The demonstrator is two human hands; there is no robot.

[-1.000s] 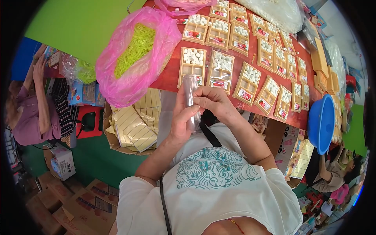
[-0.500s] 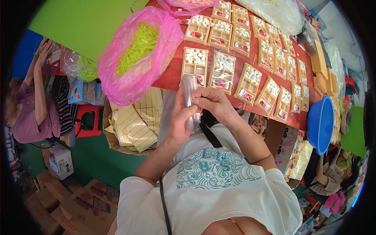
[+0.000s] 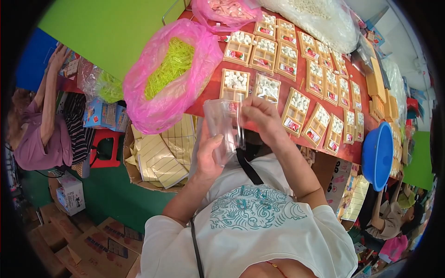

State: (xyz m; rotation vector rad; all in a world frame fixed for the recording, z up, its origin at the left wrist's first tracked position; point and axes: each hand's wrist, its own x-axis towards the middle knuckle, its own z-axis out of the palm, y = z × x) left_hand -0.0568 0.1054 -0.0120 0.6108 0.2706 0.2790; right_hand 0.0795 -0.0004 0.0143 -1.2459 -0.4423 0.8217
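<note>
Gripping clear plastic stack (image 3: 219,123) with left hand (image 3: 209,155), curled about halfway around its left side and lower end, thumb across the front. Pinching at the right edge near the top with right hand (image 3: 262,119), thumb and fingertips nearly together, other fingers bent in. Holding it up in front of the body, overlapping in view the near edge of red tabletop (image 3: 204,100) and the nearest tan tray (image 3: 224,89) of white pieces. Hard to count layers in the plastic, too see-through and shiny. Can't make out left fingers behind it, nor how many layers between right fingertips. Partly covering the next tray (image 3: 267,85) with right hand. Cut off at top: second pink bag (image 3: 201,11). Blurred at far right, partly behind blue basin (image 3: 378,155): co-worker (image 3: 387,217). Versus half a second ago: gone from slim bundle to wider, spread shape; from right thumb pressed on the front to right hand out at the edge. Also sitting slightly lower in view now: trays, basin, front pink bag (image 3: 139,78).
</note>
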